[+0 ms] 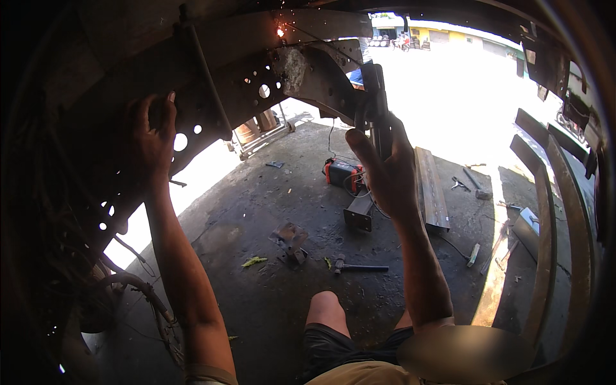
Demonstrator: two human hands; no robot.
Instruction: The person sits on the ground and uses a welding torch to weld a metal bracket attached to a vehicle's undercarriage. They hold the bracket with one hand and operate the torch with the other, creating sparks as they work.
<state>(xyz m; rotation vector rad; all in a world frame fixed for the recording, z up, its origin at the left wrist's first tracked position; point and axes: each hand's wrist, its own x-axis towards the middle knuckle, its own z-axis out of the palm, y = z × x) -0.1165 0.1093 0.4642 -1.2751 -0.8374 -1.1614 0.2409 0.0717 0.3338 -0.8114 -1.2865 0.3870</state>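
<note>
My left hand [154,131] is raised against the long dark steel beam [231,96], which is pierced with round holes. Its fingers are bent but apart, with nothing visible between them. My right hand [391,167] is closed round an upright dark metal piece [380,96] with a flat upper part and a rounded shaft. That piece stands beside the curved end of a bracket [324,80] on the beam; whether they are joined I cannot tell. Orange sparks and a bright glowing spot [280,31] show above the bracket. A slim rod [208,80] slants across the beam between my hands.
On the concrete floor lie a hammer [359,267], a rusty metal block [292,242], a steel channel [431,189] and a short square tube [359,212]. A black-and-red machine [343,172] with cables sits behind. Long curved metal strips [545,224] stand at right. Blue clothing [357,78] shows behind the bracket.
</note>
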